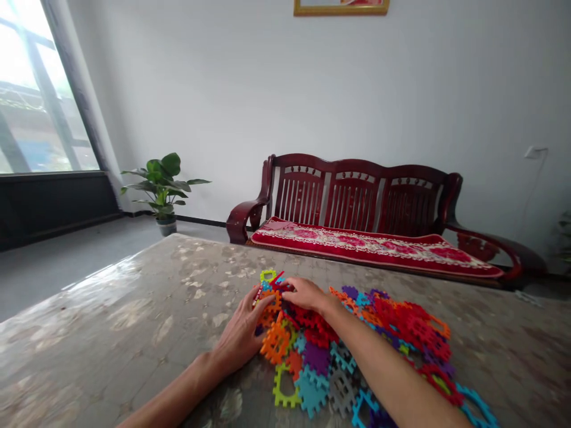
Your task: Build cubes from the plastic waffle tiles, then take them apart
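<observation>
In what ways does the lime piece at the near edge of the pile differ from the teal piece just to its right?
The lime piece is yellow-green, while the teal piece is blue-green. The lime piece is a frame around one large opening, with the table showing through; the teal piece looks solid where it is visible. Both have toothed edges.

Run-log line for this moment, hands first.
left hand: at orange pieces; right hand: at red pieces; grips: unclear; table: mixed-colour pieces heaped; bench: beyond table
</observation>
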Motion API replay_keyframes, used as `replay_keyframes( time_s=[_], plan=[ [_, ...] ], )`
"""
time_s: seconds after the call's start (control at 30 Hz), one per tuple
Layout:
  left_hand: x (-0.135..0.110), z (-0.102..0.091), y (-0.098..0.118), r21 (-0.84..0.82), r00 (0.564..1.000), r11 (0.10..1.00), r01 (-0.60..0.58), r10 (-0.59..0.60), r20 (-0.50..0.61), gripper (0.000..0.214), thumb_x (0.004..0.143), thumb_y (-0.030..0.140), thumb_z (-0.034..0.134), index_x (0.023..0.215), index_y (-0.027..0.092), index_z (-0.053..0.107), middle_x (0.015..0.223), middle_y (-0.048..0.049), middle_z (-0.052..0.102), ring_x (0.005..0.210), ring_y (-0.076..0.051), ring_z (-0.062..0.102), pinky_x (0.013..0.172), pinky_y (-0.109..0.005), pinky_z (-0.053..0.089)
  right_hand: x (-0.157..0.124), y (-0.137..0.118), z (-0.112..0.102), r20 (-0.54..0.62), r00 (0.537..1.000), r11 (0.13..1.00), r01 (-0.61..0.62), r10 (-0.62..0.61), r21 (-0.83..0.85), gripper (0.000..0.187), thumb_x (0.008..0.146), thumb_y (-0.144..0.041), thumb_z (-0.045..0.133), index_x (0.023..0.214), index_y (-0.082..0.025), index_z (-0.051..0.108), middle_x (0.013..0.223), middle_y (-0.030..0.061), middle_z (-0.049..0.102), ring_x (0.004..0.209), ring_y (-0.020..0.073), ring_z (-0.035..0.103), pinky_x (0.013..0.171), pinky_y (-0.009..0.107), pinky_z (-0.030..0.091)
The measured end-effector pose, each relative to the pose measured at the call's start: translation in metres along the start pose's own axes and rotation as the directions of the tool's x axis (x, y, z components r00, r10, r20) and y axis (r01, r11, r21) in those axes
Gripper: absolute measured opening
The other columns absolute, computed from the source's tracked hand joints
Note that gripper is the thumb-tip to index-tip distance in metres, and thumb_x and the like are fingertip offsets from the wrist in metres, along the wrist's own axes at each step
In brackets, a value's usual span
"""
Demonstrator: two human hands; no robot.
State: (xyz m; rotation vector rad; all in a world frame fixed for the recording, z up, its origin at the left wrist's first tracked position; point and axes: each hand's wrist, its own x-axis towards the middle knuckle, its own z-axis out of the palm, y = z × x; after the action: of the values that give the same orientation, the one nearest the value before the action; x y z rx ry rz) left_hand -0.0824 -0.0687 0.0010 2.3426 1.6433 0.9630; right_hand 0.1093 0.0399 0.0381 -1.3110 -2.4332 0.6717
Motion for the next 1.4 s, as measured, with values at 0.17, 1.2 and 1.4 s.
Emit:
replay_keyframes(
  time_s=[0.17, 1.2, 1.4],
  plan=[
    [0.014, -0.005, 0.002, -0.068, 0.992, 0.993, 0.096, -0.101, -0.073, 0.038, 0.089, 0.03, 0.05, 0.126, 0.027, 0.061, 0.14, -0.0093, 0.048, 0.132, -0.025, 0.046, 0.111, -0.044, 0.04, -0.004, 0.008, -0.002, -0.05, 0.999, 0.991, -0.005, 0.012, 0.133, 0.034, 0.084, -0.025, 0.048, 0.112, -0.023, 0.069, 0.093, 0.0001, 0.074, 0.078, 0.0141, 0.068, 0.072, 0.023, 0.051],
    [0.008, 0.036, 0.098, 0.037, 0.983, 0.994, -0.101, 0.093, 0.161, 0.075, 0.069, 0.018, 0.058, 0.141, 0.028, 0.039, 0.152, -0.0077, 0.036, 0.133, -0.026, 0.044, 0.108, -0.04, 0.041, -0.065, 0.049, -0.037, 0.026, 0.988, 0.986, -0.156, 0.155, 0.054, 0.047, 0.088, -0.059, 0.044, 0.089, -0.022, 0.072, 0.088, 0.0026, 0.072, 0.088, 0.021, 0.063, 0.079, 0.028, 0.043],
    [0.025, 0.04, 0.098, -0.074, 0.993, 0.997, 0.005, 0.004, 0.118, 0.068, 0.069, 0.014, 0.058, 0.134, 0.029, 0.043, 0.15, -0.0052, 0.037, 0.132, -0.024, 0.046, 0.107, -0.039, 0.043, -0.062, 0.046, -0.034, 0.014, 0.992, 0.922, -0.119, 0.123, 0.369, 0.06, 0.087, -0.069, 0.039, 0.081, -0.017, 0.069, 0.078, 0.0018, 0.069, 0.079, 0.0193, 0.061, 0.075, 0.028, 0.045]
  ],
)
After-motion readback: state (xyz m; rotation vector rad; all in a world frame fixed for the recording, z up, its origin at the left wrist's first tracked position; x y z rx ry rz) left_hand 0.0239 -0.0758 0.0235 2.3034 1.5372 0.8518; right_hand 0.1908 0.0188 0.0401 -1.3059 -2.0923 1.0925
